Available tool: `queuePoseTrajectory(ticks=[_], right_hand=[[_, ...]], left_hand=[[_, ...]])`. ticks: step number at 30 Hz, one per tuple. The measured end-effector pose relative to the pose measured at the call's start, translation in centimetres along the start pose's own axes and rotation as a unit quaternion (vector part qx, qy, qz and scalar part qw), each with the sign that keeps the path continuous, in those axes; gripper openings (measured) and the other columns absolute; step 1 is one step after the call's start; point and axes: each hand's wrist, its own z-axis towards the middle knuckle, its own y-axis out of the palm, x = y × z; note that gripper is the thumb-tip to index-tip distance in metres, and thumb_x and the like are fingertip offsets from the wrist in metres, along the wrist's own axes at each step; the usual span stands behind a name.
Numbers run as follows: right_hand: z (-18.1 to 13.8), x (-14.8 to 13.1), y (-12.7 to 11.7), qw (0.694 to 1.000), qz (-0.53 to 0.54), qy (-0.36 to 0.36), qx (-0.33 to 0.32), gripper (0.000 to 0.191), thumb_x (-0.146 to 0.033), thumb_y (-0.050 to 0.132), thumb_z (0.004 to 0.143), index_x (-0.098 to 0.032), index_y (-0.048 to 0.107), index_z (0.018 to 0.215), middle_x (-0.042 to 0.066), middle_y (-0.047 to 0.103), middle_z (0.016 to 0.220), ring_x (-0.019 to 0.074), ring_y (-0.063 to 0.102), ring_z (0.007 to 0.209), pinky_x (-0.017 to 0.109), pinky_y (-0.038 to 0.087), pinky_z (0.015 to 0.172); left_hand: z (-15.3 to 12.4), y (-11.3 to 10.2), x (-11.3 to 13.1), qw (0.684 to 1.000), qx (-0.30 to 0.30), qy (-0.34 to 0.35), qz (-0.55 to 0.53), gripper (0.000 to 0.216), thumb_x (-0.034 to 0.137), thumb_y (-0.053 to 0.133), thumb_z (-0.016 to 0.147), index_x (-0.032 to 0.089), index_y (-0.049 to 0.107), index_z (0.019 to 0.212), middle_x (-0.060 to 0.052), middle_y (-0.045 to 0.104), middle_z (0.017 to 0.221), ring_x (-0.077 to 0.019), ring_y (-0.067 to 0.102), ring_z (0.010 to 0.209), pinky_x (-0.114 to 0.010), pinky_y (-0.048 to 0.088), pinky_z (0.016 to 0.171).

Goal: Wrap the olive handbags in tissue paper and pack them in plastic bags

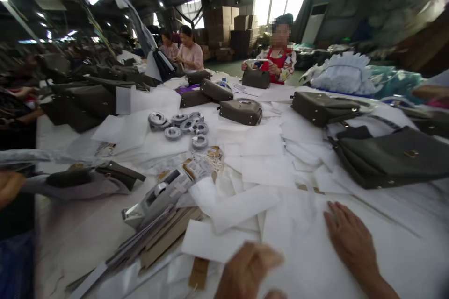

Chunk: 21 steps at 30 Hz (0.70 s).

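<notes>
My right hand [351, 238] lies flat on white paper sheets [305, 243] at the lower right, fingers stretched forward and nothing in them. At the bottom centre, my left hand [247, 268] is blurred by motion. Its fingers are half bent, with the thumb apart from them, and no object shows between. Left of it lie a brown tag [199, 273] and a loose white sheet [206, 240]. A pile of brown cardboard strips [168, 238] and a grey tape dispenser [157, 198] are farther left.
Dark olive handbags [396, 156] stand at the right, with more bags [242, 111] across the middle. Several grey rolls [172, 133] sit centre left. A co-worker [278, 56] handles a bag across the table. Another person's hand [10, 187] is at the left edge.
</notes>
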Motion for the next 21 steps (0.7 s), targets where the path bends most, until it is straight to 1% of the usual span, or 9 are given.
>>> queuePoseTrajectory(ticks=[1, 3, 5, 7, 9, 12, 16, 18, 21], right_hand=[[0.0, -0.4, -0.2, 1.000, -0.005, -0.004, 0.006, 0.056, -0.046, 0.029, 0.095, -0.009, 0.057, 0.127, 0.021, 0.059, 0.131, 0.0344, 0.050, 0.129, 0.052, 0.036, 0.109], [0.2, -0.9, -0.6, 1.000, -0.013, -0.015, 0.015, 0.054, -0.044, 0.030, 0.096, -0.009, 0.056, 0.128, 0.021, 0.059, 0.130, 0.0344, 0.051, 0.127, 0.052, 0.036, 0.108], [0.4, -0.9, -0.9, 0.999, -0.020, -0.022, 0.025, 0.053, -0.046, 0.031, 0.096, -0.011, 0.055, 0.128, 0.021, 0.060, 0.130, 0.0347, 0.052, 0.125, 0.052, 0.038, 0.107], [0.4, -0.6, -0.8, 0.999, -0.019, -0.029, 0.031, 0.054, -0.049, 0.030, 0.097, -0.013, 0.054, 0.130, 0.020, 0.060, 0.129, 0.0350, 0.053, 0.124, 0.052, 0.039, 0.105], [0.3, -0.1, -0.5, 0.999, -0.016, -0.033, 0.032, 0.057, -0.052, 0.028, 0.097, -0.014, 0.052, 0.132, 0.020, 0.059, 0.130, 0.0358, 0.054, 0.123, 0.053, 0.040, 0.104], [0.1, 0.6, 0.0, 0.999, -0.016, -0.033, 0.029, 0.059, -0.056, 0.026, 0.098, -0.016, 0.049, 0.135, 0.020, 0.058, 0.131, 0.0369, 0.054, 0.122, 0.055, 0.040, 0.103], [0.0, 1.7, 0.7, 0.998, -0.019, -0.051, 0.021, 0.057, -0.056, 0.028, 0.097, -0.020, 0.046, 0.136, 0.018, 0.060, 0.130, 0.0378, 0.057, 0.119, 0.056, 0.044, 0.098], [-0.1, 2.2, 0.9, 0.998, -0.019, -0.055, 0.019, 0.055, -0.056, 0.031, 0.097, -0.021, 0.046, 0.136, 0.018, 0.060, 0.129, 0.0375, 0.058, 0.117, 0.056, 0.045, 0.096], [-0.3, 2.3, 0.9, 0.999, -0.004, -0.038, 0.004, 0.052, -0.052, 0.034, 0.096, -0.022, 0.047, 0.136, 0.016, 0.059, 0.132, 0.0366, 0.056, 0.120, 0.056, 0.044, 0.100]], left_hand=[[2.8, -1.2, 0.2, 0.999, 0.013, 0.030, 0.016, 0.068, 0.042, 0.068, 0.082, 0.033, 0.044, 0.144, -0.010, 0.044, 0.149, -0.0342, 0.038, 0.140, -0.054, 0.039, 0.113], [9.0, -3.5, 0.1, 0.979, 0.085, 0.101, 0.155, 0.085, 0.033, 0.065, 0.083, 0.020, 0.021, 0.155, -0.016, 0.028, 0.159, -0.0365, 0.025, 0.147, -0.060, 0.023, 0.118], [15.2, -5.4, -0.8, 0.945, 0.129, 0.118, 0.275, 0.099, 0.029, 0.069, 0.079, 0.014, 0.008, 0.156, -0.017, 0.011, 0.163, -0.0337, 0.007, 0.151, -0.058, 0.012, 0.121], [20.4, -6.6, -2.6, 0.920, 0.107, 0.105, 0.363, 0.106, 0.025, 0.072, 0.074, 0.011, 0.006, 0.156, -0.019, 0.004, 0.164, -0.0318, -0.002, 0.152, -0.055, 0.005, 0.122], [24.4, -7.3, -4.5, 0.904, 0.077, 0.075, 0.413, 0.107, 0.022, 0.072, 0.071, 0.010, 0.007, 0.155, -0.020, 0.004, 0.163, -0.0306, -0.003, 0.152, -0.053, 0.001, 0.122], [29.0, -8.1, -6.2, 0.899, 0.088, 0.039, 0.428, 0.105, 0.023, 0.069, 0.071, 0.010, 0.008, 0.156, -0.020, 0.004, 0.163, -0.0299, -0.002, 0.152, -0.052, 0.002, 0.122], [34.1, -10.0, -6.5, 0.900, 0.090, 0.004, 0.426, 0.104, 0.022, 0.068, 0.071, 0.011, 0.008, 0.156, -0.021, 0.005, 0.163, -0.0322, 0.002, 0.152, -0.054, 0.005, 0.120], [36.1, -11.1, -6.5, 0.900, 0.096, -0.001, 0.425, 0.104, 0.022, 0.067, 0.073, 0.012, 0.005, 0.156, -0.021, 0.004, 0.163, -0.0332, 0.002, 0.152, -0.055, 0.005, 0.119], [38.2, -12.9, -7.0, 0.896, 0.138, 0.014, 0.422, 0.109, 0.030, 0.070, 0.076, 0.013, -0.001, 0.157, -0.020, -0.001, 0.164, -0.0337, -0.001, 0.152, -0.055, 0.003, 0.119]])
